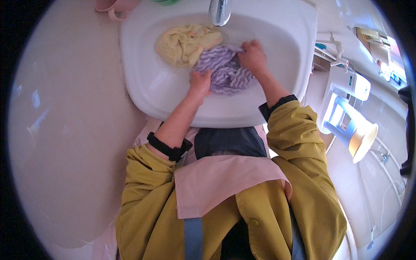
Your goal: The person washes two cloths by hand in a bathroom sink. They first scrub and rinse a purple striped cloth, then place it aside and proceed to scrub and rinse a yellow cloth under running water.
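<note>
A purple-and-white striped cloth [219, 68] lies bunched up in the white washbasin [281, 47]. At the cloth's near left edge, my left hand [200, 84] is closed on it, thumb on top. My right hand [252, 55] grips its upper right part, slightly blurred, with the fingers curled in. A crumpled pale yellow cloth [183, 45] rests in the basin just left of the striped one, touching it. Neither hand touches the yellow cloth.
Above the far side of the basin hangs a metal faucet [220, 13]. A pink mug [116, 8] stands beyond the far left rim. To the right are a wall tap [339, 54] and a stool with blue legs [346, 119].
</note>
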Available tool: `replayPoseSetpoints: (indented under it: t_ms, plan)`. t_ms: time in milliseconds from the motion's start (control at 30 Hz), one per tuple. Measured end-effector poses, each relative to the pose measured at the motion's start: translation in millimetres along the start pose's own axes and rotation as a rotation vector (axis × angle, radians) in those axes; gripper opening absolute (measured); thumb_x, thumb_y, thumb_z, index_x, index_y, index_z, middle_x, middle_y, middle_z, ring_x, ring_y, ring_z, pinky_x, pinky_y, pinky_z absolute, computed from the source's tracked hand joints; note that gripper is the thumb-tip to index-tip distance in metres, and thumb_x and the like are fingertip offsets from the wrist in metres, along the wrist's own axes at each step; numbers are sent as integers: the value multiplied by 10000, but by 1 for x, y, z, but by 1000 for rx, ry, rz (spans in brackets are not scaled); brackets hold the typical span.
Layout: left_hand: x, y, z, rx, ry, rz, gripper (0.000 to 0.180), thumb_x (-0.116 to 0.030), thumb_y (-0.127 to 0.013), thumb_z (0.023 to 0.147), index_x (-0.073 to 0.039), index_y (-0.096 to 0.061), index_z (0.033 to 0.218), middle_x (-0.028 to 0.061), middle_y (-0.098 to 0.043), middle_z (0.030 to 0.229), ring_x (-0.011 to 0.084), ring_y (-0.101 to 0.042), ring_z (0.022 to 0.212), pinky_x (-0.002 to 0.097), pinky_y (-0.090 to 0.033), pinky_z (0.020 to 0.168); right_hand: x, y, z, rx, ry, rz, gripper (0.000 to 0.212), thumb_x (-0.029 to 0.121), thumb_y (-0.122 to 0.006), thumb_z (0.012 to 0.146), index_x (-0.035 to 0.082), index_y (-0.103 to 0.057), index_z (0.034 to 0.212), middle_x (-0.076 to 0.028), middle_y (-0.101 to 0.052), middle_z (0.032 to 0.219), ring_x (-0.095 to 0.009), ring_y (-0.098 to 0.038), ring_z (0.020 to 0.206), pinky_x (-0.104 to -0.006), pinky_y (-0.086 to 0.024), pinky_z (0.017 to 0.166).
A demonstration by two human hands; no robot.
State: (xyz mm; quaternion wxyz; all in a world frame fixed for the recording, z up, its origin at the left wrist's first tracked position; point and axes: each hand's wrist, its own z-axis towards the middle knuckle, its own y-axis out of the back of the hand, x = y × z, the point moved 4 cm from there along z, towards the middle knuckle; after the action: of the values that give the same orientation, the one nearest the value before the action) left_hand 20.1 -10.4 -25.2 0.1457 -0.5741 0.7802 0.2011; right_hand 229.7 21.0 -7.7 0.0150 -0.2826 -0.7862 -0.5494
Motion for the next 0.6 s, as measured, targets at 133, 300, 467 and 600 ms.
replayPoseSetpoints:
  t_ms: [133, 300, 467, 600]
  plan:
    - [-14, -27, -29, 133, 214, -397, 653, -515, -443, 862, -93, -226, 1311, 170, -347, 1298, 307, -461, 1097, 549, -430, 817, -29, -42, -10, -283, -182, 112, 366, 240, -571, 749, -28, -562, 998, -214, -554, 1018, -346, -526, 974, -414, -429, 842]
    - [-14, -48, 9, 404, 152, -760, 592, -555, -374, 871, -106, -351, 1255, 120, -475, 1167, 264, -513, 1022, 436, -461, 813, 36, -50, -55, 111, -219, 884, 449, 299, -540, 738, -54, -548, 1015, -281, -589, 951, -394, -579, 885, -435, -448, 788]
    - [-9, -60, 28, 823, -140, -822, 394, -391, -461, 885, -62, -500, 1099, 61, -573, 971, 174, -573, 870, 333, -487, 738, 70, 4, -76, -3, -67, 739, 412, 297, -556, 738, -1, -555, 1022, -240, -600, 905, -397, -573, 860, -450, -440, 753]
    - [-49, -59, -27, 446, 59, -610, 438, -327, -537, 854, -3, -469, 1141, 102, -566, 1019, 179, -580, 884, 334, -495, 717, 1, -7, -27, -318, -201, 503, 335, 245, -585, 729, -21, -545, 930, -193, -596, 808, -394, -569, 769, -428, -442, 731]
